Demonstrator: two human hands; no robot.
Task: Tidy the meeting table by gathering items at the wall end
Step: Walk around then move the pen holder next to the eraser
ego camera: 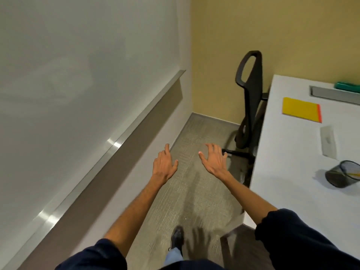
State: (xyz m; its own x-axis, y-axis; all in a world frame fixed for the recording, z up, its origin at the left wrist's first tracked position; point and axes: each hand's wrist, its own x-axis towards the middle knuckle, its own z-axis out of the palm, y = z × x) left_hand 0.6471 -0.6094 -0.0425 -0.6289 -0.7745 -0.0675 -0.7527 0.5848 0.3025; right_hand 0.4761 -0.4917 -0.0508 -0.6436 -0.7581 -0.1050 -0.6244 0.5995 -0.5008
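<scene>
A white meeting table (282, 172) fills the right side. On it lie a yellow notepad (301, 109) with an orange spine, a clear ruler (328, 141), and a black mesh pen cup (342, 175) tipped on its side near the right edge. A green object (347, 85) rests by a grey cable tray (335, 94) at the far end near the yellow wall. My left hand (164, 164) and my right hand (214, 160) are both held out over the floor, left of the table, fingers spread and holding nothing.
A black office chair (250, 98) stands against the table's left edge near the yellow wall. A whiteboard with a metal ledge (120, 139) runs along the left. Grey carpet (196, 191) forms an aisle between them, with my shoe (177, 237) on it.
</scene>
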